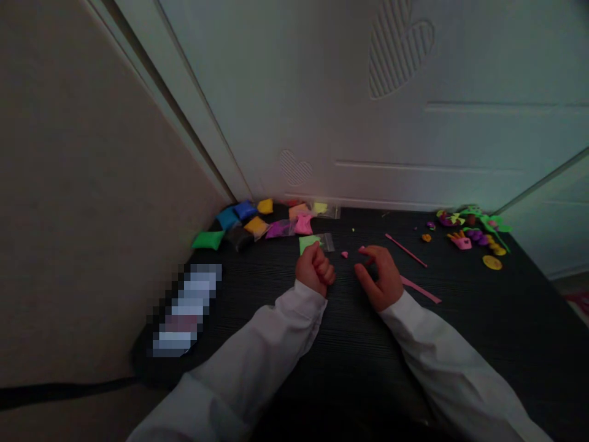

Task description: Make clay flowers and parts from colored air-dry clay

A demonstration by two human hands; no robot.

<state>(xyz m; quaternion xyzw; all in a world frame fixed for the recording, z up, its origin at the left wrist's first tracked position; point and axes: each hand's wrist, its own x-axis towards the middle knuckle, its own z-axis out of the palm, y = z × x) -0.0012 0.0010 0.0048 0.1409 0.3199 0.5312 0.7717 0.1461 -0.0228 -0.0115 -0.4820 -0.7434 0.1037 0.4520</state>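
My left hand (315, 270) is closed in a fist beside a bag of light green clay (308, 245). Whatever its curled fingers may hold is hidden. To its right, my right hand (381, 279) hovers low over the table with thumb and index finger apart. A small pink spot shows at the index fingertip; whether it is clay cannot be told. A little lump of pink clay (345, 254) lies between the two hands. Just right of my right hand are a thin pink stick tool (405, 250) and a flat pink strip tool (421, 289).
Several bags of coloured clay, among them a green bag (208, 240) and a pink bag (304, 224), lie at the back left. Small clay figures (478, 236) and a yellow disc (492, 263) sit far right. A blurred-out device (186, 313) lies left. A white panel (322, 110) rises behind.
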